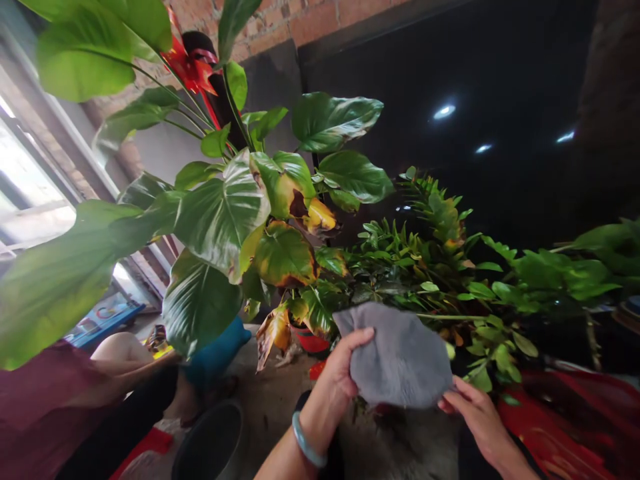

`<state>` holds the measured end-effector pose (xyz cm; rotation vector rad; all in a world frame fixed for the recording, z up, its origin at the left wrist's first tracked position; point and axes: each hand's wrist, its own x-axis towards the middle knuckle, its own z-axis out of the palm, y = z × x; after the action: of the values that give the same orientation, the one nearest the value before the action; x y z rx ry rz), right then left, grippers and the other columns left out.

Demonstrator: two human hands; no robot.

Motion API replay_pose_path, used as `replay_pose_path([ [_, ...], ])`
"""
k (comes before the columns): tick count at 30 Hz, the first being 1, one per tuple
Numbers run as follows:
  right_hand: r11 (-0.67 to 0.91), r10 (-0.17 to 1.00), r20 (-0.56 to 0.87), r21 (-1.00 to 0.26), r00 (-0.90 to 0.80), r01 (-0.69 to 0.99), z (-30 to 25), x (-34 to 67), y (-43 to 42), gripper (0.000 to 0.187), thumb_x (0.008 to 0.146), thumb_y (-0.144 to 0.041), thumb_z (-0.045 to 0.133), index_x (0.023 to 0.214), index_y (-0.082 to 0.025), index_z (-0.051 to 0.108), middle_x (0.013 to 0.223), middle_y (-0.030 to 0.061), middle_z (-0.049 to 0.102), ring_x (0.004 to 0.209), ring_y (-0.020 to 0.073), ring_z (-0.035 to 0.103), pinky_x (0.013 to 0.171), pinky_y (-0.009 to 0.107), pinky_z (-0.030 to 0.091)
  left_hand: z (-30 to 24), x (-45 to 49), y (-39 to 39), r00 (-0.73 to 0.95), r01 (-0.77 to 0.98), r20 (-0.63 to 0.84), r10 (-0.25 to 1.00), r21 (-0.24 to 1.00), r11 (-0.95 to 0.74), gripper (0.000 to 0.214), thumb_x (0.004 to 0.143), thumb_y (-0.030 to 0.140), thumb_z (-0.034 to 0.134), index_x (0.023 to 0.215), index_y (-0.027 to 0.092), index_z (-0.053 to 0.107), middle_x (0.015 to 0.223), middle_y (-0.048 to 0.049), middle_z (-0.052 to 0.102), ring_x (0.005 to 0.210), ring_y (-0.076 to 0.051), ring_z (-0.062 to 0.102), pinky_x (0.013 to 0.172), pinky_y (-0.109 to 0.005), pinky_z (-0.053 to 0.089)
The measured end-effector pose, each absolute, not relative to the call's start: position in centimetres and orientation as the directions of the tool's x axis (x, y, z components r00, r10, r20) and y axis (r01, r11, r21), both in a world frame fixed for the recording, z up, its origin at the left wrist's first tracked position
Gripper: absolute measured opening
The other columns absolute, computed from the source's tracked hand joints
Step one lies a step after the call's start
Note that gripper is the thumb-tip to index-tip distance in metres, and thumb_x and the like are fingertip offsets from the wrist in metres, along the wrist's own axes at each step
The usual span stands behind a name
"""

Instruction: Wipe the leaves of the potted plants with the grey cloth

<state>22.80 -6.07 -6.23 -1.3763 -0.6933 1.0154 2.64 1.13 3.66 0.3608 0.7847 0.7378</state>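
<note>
"What do our fingers have hold of?"

"A grey cloth (400,363). Our left hand (345,360) clamps it, thumb flat on the near face, the other fingers hidden behind. Our right hand (475,407) pinches the opposite edge, thumb and forefinger close together on it."

"Which way do we see it point?"

"Its long axis runs sideways, sloping down from left to right. One corner juts up and left, past our left thumb; the other end narrows into our right pinch."

"And where is it from our fingers?"

"Between our hands, off the floor, broad face towards us. Most of it spreads right of our left thumb, and up and left of our right fingertips."

"What do we have farther out?"

"A bracelet (306,441) rings our left wrist. Beyond the cloth are green shrubs (415,250), with a red pot (311,341) to their left, under a big plant (220,210) with some browned leaves. Low on the left we see a bucket (210,443) and, beside it, another person (37,400); behind everything, a black panel (475,87)."
</note>
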Motion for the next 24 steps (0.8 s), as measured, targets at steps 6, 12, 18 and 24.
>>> replay_pose_path([
  [6, -0.113, 0.883, -0.188, -0.974, 0.43, -0.195, -6.3, 22.3, -5.9, 0.02, 0.042, -0.036, 0.072, 0.056, -0.023, 0.072, 0.054, 0.0051, 0.07, 0.048, 0.0217, 0.061, 0.05, 0.034, 0.048, 5.3, 5.9, 3.8, 0.285, -0.647, -0.396, 0.873, 0.593, 0.48, 0.013, 0.069, 0.012, 0.069, 0.082, 0.012, 0.07, 0.068, -0.0054, 0.074, 0.077, -0.024, 0.071, 0.089, -0.038, 0.051],
  [12, -0.018, 0.908, -0.068, -0.992, 0.414, -0.124, -7.0, 23.0, -6.0, 0.014, 0.043, -0.036, 0.071, 0.043, -0.025, 0.062, 0.048, 0.0041, 0.066, 0.052, 0.0255, 0.061, 0.05, 0.034, 0.049, -1.1, 5.3, -0.1, 0.484, -0.337, -0.551, 0.68, 0.6, 0.726, 0.016, 0.063, 0.008, 0.072, 0.079, 0.007, 0.072, 0.066, -0.0099, 0.073, 0.06, -0.021, 0.067, 0.078, -0.037, 0.052],
  [18, -0.103, 0.885, -0.167, -0.98, 0.434, -0.168, -6.6, 22.6, -5.8, 0.017, 0.043, -0.037, 0.073, 0.052, -0.023, 0.072, 0.052, 0.004, 0.07, 0.048, 0.0233, 0.062, 0.049, 0.034, 0.049, 4.8, 3.4, 3.4, 0.383, -0.618, -0.384, 0.84, 0.568, 0.543, 0.022, 0.065, 0.013, 0.074, 0.087, 0.01, 0.071, 0.076, -0.0084, 0.076, 0.079, -0.026, 0.072, 0.088, -0.038, 0.052],
  [24, -0.11, 0.886, -0.174, -0.979, 0.429, -0.17, -6.8, 22.5, -5.7, 0.019, 0.041, -0.036, 0.075, 0.055, -0.023, 0.073, 0.054, 0.005, 0.071, 0.048, 0.023, 0.062, 0.049, 0.034, 0.049, 1.6, 4.7, 2.8, 0.342, -0.571, -0.476, 0.81, 0.58, 0.581, 0.017, 0.067, 0.016, 0.073, 0.083, 0.01, 0.071, 0.068, -0.0072, 0.075, 0.071, -0.024, 0.072, 0.084, -0.037, 0.054],
])
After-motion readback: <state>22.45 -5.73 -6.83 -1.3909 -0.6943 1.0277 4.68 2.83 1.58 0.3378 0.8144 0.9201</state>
